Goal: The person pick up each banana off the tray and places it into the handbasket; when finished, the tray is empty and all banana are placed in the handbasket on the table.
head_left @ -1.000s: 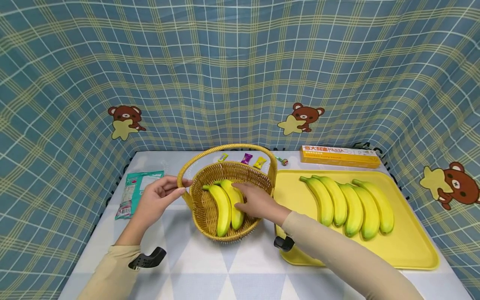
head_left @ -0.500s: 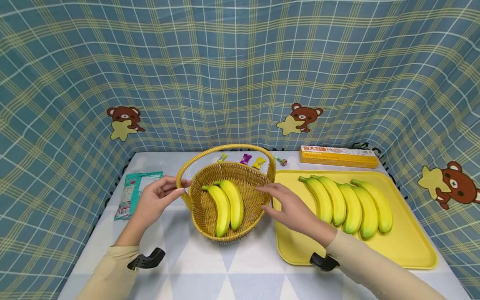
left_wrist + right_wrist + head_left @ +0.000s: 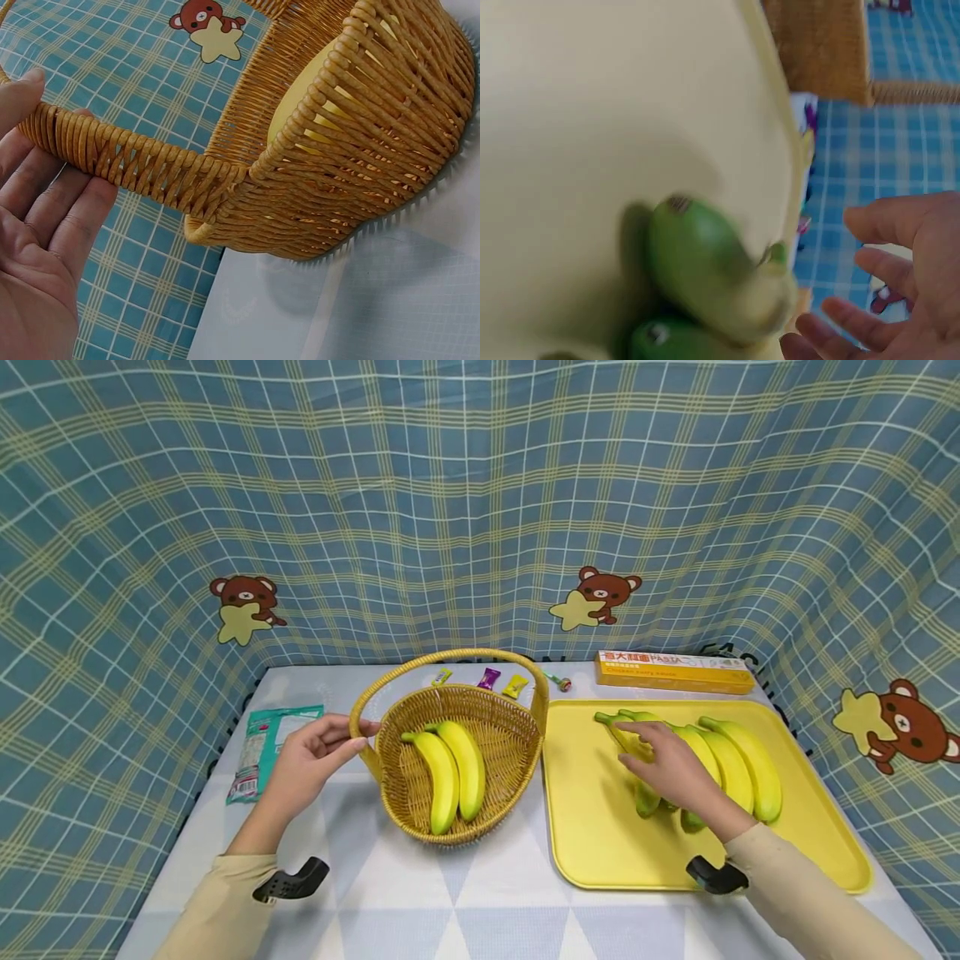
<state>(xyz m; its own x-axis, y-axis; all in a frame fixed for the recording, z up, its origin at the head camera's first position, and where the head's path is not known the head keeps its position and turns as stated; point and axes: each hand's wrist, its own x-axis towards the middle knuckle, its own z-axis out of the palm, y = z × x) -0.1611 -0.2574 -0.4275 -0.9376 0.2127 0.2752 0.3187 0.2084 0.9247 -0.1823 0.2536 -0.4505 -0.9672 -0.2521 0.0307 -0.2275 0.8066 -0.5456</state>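
Observation:
My left hand (image 3: 307,768) holds the left side of the arched handle of a wicker basket (image 3: 510,777), thumb on one side and fingers on the other. In the left wrist view the fingers lie along the woven handle (image 3: 142,161). Two bananas (image 3: 444,781) lie side by side inside the basket. On the right, my right hand (image 3: 671,768) hovers over the yellow tray (image 3: 600,852), above the leftmost of several bananas (image 3: 750,760) lying there in a row. Its fingers are spread and hold nothing, as the right wrist view shows beside a blurred banana (image 3: 697,262).
Behind the tray stands an orange pasta box (image 3: 675,672). Small wrapped candies (image 3: 489,678) and a lollipop (image 3: 562,683) lie behind the basket. A teal packet (image 3: 262,752) lies to the left, partly behind my left hand. A plaid cloth (image 3: 450,527) walls the table's back and sides.
My right hand has moved from the bananas in the basket rightward, past the rim, to above the bananas on the tray. My left hand has stayed at the handle.

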